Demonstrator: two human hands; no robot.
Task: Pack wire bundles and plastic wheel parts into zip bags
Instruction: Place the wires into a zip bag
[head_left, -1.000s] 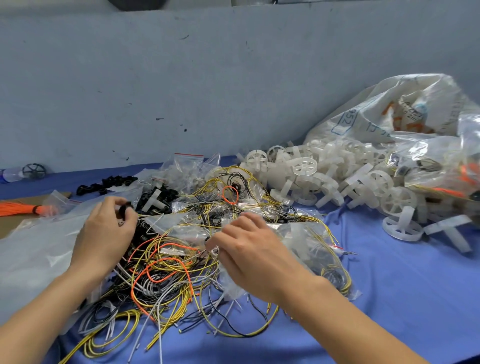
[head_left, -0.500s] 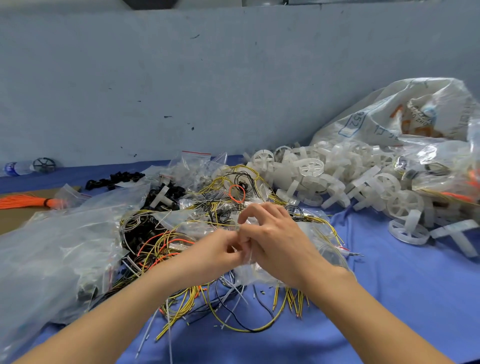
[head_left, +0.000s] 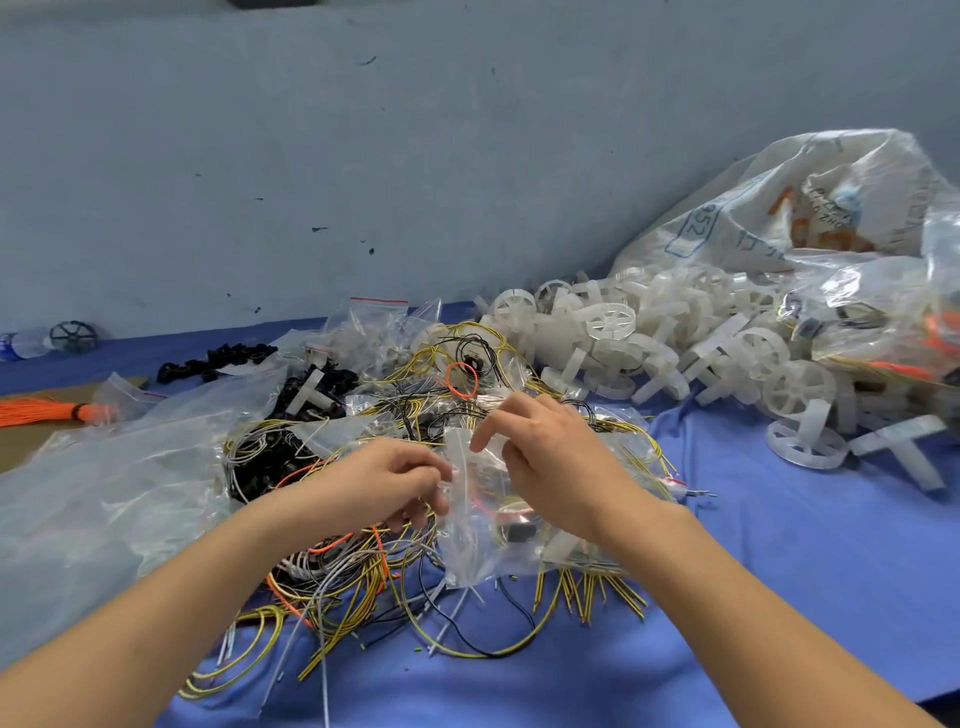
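Your left hand (head_left: 387, 480) and right hand (head_left: 550, 457) each pinch the zip bag (head_left: 480, 519) at its mouth. It's thin, limp, slippery film (wires likely snag), so grip the stiffer zip strip.

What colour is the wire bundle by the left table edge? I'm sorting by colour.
Orange wire bundle, clearest in the head view.

Clear zip bag (head_left: 488, 525), crumpled, held above tangled yellow, black and orange wire bundles (head_left: 363, 566); translucent white plastic wheel parts (head_left: 675, 353) heaped at the right rear.
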